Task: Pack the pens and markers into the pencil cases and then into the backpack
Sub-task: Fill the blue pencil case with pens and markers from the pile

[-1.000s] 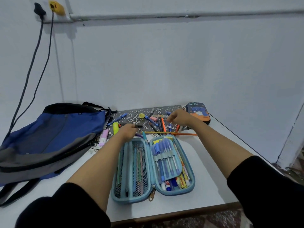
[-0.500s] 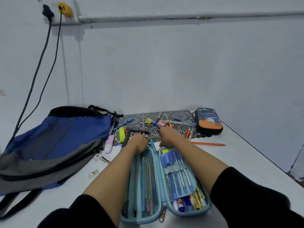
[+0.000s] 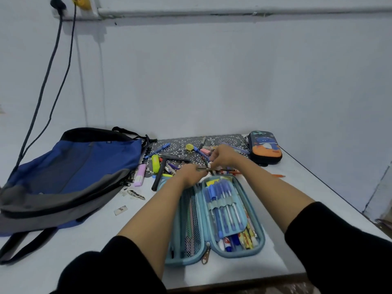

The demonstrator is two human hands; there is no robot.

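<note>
An open light-blue pencil case lies in front of me, its right half full of blue pens under elastic loops, its left half covered by mesh. Just past its far end my left hand and my right hand meet over a thin dark pen, each pinching one end of it. Loose pens and markers are scattered on a patterned mat beyond. A blue and grey backpack lies flat at the left. A second, dark pencil case with an orange print stands closed at the back right.
A pink highlighter and a yellow one lie by the backpack's zip. An orange pencil rests right of the hands. Small scraps lie on the white table. Two cables hang down the wall at the left.
Both hands have lifted off the case's far edge and come together on a thin pen. The camera view has shifted closer and slightly left.
</note>
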